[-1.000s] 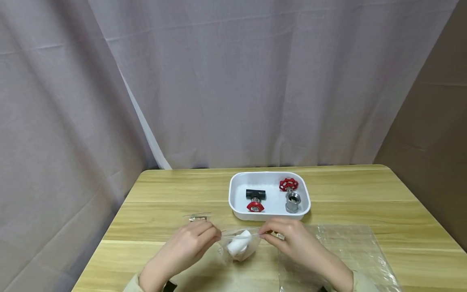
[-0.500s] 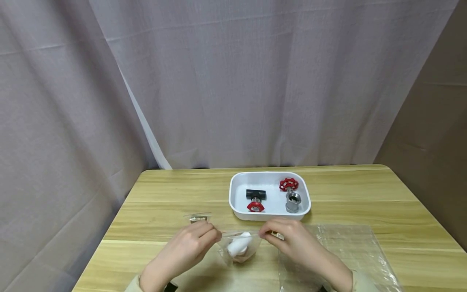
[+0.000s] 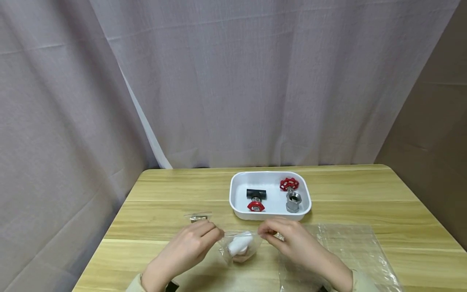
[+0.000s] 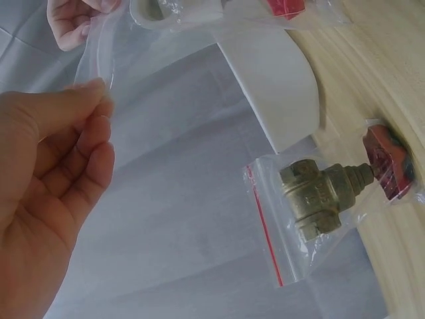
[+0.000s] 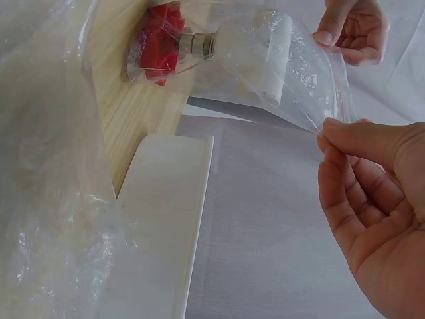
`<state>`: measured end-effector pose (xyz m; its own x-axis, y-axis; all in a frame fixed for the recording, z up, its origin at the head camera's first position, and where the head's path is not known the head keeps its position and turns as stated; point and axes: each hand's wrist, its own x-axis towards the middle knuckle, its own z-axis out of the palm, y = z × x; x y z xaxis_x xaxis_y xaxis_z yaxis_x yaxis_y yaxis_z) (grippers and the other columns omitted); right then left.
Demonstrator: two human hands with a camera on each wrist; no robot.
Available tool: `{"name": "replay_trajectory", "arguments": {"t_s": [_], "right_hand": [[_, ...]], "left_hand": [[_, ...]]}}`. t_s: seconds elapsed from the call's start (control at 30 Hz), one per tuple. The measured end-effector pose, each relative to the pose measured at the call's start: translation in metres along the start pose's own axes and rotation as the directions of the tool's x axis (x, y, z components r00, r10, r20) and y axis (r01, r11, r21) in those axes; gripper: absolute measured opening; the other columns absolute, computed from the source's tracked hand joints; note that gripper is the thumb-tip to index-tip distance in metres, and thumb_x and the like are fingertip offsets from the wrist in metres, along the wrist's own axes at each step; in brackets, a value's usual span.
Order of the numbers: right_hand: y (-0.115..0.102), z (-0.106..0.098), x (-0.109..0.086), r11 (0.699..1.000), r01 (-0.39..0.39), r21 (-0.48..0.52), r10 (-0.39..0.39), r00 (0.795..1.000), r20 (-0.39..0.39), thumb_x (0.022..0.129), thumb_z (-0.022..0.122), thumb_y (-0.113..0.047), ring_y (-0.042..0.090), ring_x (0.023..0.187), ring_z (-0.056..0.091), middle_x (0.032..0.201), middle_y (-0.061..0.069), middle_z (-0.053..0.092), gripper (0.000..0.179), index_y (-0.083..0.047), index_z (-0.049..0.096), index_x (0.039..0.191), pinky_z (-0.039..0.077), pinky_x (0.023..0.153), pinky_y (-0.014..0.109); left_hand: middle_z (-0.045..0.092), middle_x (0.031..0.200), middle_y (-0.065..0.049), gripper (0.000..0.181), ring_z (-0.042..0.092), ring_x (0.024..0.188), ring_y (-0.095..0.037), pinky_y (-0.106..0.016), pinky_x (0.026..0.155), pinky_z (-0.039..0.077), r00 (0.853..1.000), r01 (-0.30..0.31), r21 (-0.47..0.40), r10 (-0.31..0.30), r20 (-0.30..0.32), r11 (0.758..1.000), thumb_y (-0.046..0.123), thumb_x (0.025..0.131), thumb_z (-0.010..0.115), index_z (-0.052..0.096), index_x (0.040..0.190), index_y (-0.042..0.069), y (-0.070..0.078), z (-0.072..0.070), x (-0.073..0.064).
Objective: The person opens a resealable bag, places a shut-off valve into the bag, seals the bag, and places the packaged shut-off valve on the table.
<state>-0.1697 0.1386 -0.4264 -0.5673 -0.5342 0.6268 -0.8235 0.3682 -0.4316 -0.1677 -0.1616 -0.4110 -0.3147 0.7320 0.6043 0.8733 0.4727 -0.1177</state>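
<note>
A clear zip bag (image 5: 309,83) stands upright on the table between my two hands. Inside it is a valve with a white plastic body (image 3: 240,244) and a red handwheel (image 5: 159,43), the wheel end down. My left hand (image 3: 187,245) pinches the left end of the bag's top edge between thumb and forefinger. At the other end of that edge, my right hand (image 3: 288,237) pinches the film the same way. The bag's mouth is stretched between them. Just beyond my left hand stands a second zip bag with a red seal line, holding a brass valve (image 4: 315,199).
Behind the hands, a white tray (image 3: 271,202) holds a black tee-shaped valve (image 3: 256,194) with a red handwheel and a steel valve (image 3: 293,202) with another red wheel. Under my right forearm lies a large clear plastic bag (image 3: 346,247). Grey curtains (image 3: 233,101) hang behind the table.
Both hands stay almost in place, keeping their pinch on the bag's top edge. The bag and the white valve in it have shifted only slightly.
</note>
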Motion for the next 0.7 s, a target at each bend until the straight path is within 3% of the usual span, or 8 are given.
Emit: {"name": "replay_trajectory", "arguments": {"t_s": [0.27,0.47,0.57,0.7], "right_hand": [[0.0,-0.0009,0.0007,1.0,0.005,-0.009,-0.005,1.0,-0.014,0.08,0.078,0.003,0.008,0.086,0.068,0.097,-0.006,0.072,0.031,-0.017,0.069,0.102,0.054,0.08,0.019],[0.0005,-0.0016,0.0003,0.999,-0.005,-0.035,0.004,1.0,-0.01,0.082,0.078,-0.001,0.006,0.085,0.067,0.101,-0.007,0.072,0.031,-0.018,0.069,0.106,0.054,0.078,0.018],[-0.0005,-0.0016,0.0006,0.999,-0.031,-0.039,0.031,1.0,-0.002,0.084,0.078,-0.004,0.002,0.083,0.064,0.099,-0.008,0.071,0.033,-0.018,0.069,0.113,0.054,0.073,0.019],[-0.0023,-0.0011,0.0009,0.995,-0.073,-0.064,0.074,0.997,0.017,0.088,0.077,-0.011,0.002,0.084,0.062,0.097,-0.01,0.069,0.031,-0.017,0.069,0.117,0.054,0.072,0.022]], "left_hand": [[0.068,0.104,0.003,0.019,0.066,0.089,-0.011,-0.03,0.088,0.054,0.998,0.051,-0.046,-0.05,0.025,0.998,0.016,0.097,0.064,0.065,0.116,0.009,-0.0003,0.0016,-0.0021],[0.067,0.094,0.006,0.042,0.066,0.088,-0.009,-0.032,0.084,0.055,0.982,0.184,-0.093,-0.179,0.057,0.979,0.015,0.088,0.076,0.06,0.126,0.009,0.0014,0.0034,-0.003],[0.065,0.091,0.009,0.033,0.064,0.085,-0.006,-0.029,0.077,0.054,0.97,0.238,-0.103,-0.231,0.068,0.966,0.015,0.088,0.076,0.064,0.118,0.01,0.0029,0.0043,-0.0038],[0.061,0.09,0.013,0.012,0.06,0.081,-0.003,-0.023,0.071,0.052,0.964,0.262,-0.116,-0.254,0.077,0.958,0.016,0.09,0.076,0.068,0.098,0.016,0.0043,0.0046,-0.0039]]}}
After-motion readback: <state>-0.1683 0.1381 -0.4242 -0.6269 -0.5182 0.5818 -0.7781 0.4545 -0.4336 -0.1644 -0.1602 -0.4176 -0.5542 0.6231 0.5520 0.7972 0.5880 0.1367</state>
